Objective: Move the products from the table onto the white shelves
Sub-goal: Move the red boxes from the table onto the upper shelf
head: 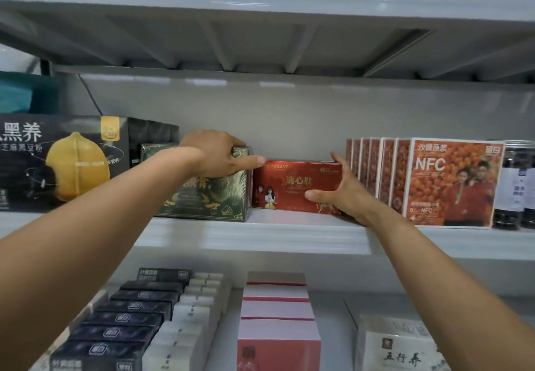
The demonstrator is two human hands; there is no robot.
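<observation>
Dim, even light; soft blur throughout, wide-angle bending at edges.

Black box (58,162) at nine o'clock and dark jars (518,185) at three o'clock are cut off; the right hand (344,194) hides one end of the red box (292,185).

red box (289,188), green-gold box (208,200), seemingly black jars (514,185)
</observation>
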